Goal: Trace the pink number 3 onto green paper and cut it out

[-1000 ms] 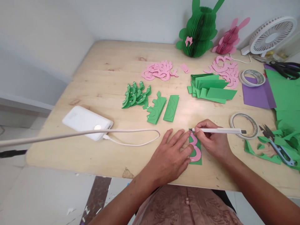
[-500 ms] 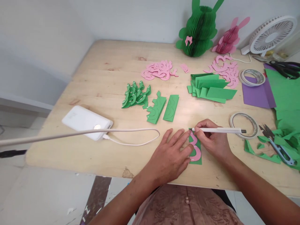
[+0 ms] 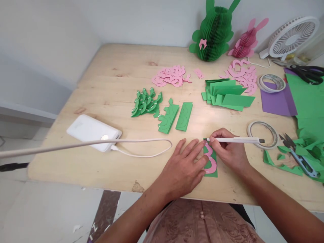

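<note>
A pink curved paper cutout (image 3: 212,165) lies on a green paper piece (image 3: 214,174) near the table's front edge. My left hand (image 3: 186,168) rests flat with its fingers spread, the fingertips touching the left side of the cutout. In my right hand (image 3: 229,152) is a white pen (image 3: 238,140), pinched near its tip and held nearly level. The pen tip meets the top of the green piece. Above my left hand are two green folded pieces with drawn outlines, one partly cut (image 3: 168,118) and one rectangular (image 3: 184,116).
Green cutouts (image 3: 145,103), pink cutouts (image 3: 169,76) and green folded papers (image 3: 227,94) lie farther back. A power bank (image 3: 93,131) with a cable sits left. Tape (image 3: 263,135), small scissors (image 3: 300,157) and green scraps are right; paper figures and a fan (image 3: 291,38) stand behind.
</note>
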{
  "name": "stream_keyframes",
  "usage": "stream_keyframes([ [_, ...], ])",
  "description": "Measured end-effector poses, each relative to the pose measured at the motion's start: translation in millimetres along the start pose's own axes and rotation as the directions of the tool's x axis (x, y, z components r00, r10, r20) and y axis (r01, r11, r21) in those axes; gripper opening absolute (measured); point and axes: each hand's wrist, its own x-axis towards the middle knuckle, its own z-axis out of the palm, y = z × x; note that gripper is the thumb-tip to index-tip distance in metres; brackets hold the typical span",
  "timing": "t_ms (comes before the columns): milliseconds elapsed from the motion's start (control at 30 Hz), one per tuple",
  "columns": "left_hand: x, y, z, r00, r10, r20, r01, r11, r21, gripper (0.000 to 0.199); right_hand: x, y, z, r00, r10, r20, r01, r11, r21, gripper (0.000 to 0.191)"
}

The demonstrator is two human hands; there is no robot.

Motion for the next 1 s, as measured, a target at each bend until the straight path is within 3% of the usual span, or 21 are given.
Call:
stream_keyframes([
  [1000, 0.2, -0.1, -0.8, 1.000, 0.003, -0.010, -0.003, 1.000, 0.003, 0.032, -0.5, -3.7, -2.5, 0.999, 0.020, -0.032, -0.022, 0.999, -0.039, 0.012],
])
